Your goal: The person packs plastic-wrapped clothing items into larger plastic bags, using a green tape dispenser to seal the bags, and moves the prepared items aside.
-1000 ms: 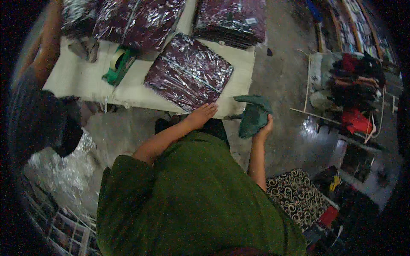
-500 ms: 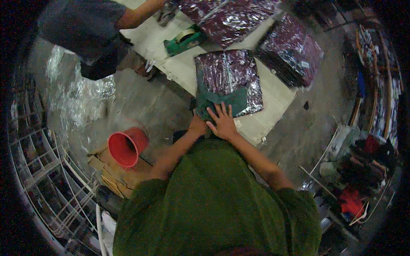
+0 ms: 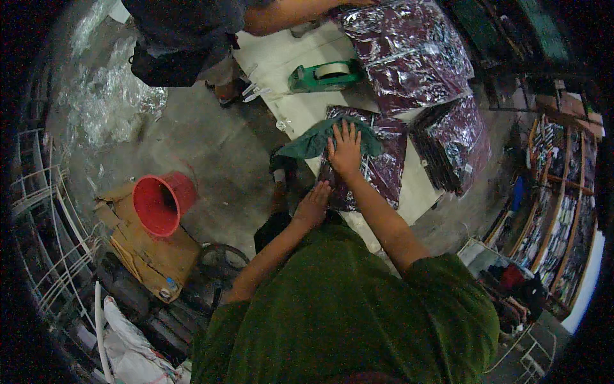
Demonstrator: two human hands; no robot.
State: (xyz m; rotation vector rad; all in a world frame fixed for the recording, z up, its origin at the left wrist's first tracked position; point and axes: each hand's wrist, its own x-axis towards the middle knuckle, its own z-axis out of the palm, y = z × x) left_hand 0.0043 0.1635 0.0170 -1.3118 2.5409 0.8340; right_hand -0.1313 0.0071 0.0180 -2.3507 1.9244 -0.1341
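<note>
A flat, maroon package in shiny clear plastic [image 3: 387,176] lies near me on the pale tabletop [image 3: 265,54]. Across its far part is a crumpled dark green cloth [image 3: 310,142], one corner reaching past the package's left side. My right hand [image 3: 345,153] rests flat on the cloth with the fingers spread. At the package's near left edge is my left hand [image 3: 312,206], its fingers stretched out and apart from the cloth. Beyond the cloth stands a green tape dispenser [image 3: 320,78] with a pale roll.
Plastic-wrapped maroon packages [image 3: 409,54] are at the far right, beside another stack [image 3: 451,144]. A co-worker's arm [image 3: 288,14] reaches over the far side. On the floor at left are a red bucket [image 3: 160,205], cardboard [image 3: 157,256] and clear film [image 3: 112,83]. Filled shelves [image 3: 556,198] stand right.
My right hand and the green cloth have moved from the package's near end to its far part. My left hand has come off the cloth to the near left edge. The whole view has shifted.
</note>
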